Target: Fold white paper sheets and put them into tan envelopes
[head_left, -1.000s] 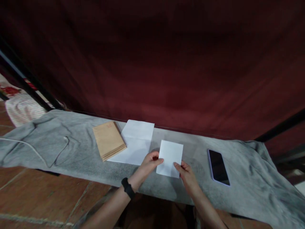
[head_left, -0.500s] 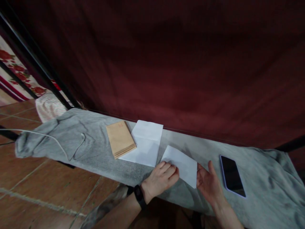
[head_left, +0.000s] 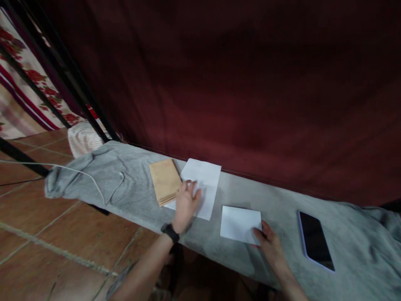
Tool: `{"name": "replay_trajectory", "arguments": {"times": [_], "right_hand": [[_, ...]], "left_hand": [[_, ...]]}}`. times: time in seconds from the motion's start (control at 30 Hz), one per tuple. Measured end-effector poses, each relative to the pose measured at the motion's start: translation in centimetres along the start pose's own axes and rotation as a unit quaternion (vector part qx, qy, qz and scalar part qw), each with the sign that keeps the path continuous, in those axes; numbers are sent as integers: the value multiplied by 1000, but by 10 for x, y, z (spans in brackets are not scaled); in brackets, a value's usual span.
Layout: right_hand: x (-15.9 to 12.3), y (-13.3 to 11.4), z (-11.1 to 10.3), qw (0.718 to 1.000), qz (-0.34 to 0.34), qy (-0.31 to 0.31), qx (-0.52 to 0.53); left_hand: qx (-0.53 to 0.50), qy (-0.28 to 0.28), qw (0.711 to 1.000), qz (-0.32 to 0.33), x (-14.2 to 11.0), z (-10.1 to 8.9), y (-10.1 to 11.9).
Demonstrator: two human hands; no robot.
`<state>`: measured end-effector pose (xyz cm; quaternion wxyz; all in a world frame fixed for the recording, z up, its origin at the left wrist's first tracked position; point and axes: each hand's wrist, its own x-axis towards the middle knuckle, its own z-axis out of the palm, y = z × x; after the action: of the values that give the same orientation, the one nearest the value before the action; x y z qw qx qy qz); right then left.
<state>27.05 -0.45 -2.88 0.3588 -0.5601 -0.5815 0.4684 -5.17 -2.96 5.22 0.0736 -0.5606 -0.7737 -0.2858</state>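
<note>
My right hand (head_left: 268, 242) pinches the right edge of a folded sheet of white paper (head_left: 238, 223), its thumb on top and fingers beneath. Beside the lower right corner of a stack of brown envelopes (head_left: 164, 179) is my left hand (head_left: 185, 205), thumb and fingers apart, holding nothing. It reaches over larger white sheets of paper (head_left: 208, 179), which lie partly under the envelopes. A dark band circles my left wrist. Whether the left fingertips touch the envelopes I cannot tell.
A phone (head_left: 316, 240) with a dark screen lies at the right on the grey cloth (head_left: 275, 200). To the left runs a white cable (head_left: 89, 175). A dark red curtain (head_left: 234, 104) hangs behind, with black metal bars (head_left: 75, 83) at the left above the tiled floor (head_left: 72, 238).
My left hand has left the folded paper and moved left to the envelopes, its fingers spreading. My right hand has gone from open beside the folded paper to gripping it; the paper is turned straighter.
</note>
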Motion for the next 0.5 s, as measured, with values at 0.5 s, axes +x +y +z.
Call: {"name": "replay_trajectory", "arguments": {"times": [0.5], "right_hand": [[12,6,-5,975,-105,80,-181]], "left_hand": [[-27,21,938,-344,27,-34,-111]]}}
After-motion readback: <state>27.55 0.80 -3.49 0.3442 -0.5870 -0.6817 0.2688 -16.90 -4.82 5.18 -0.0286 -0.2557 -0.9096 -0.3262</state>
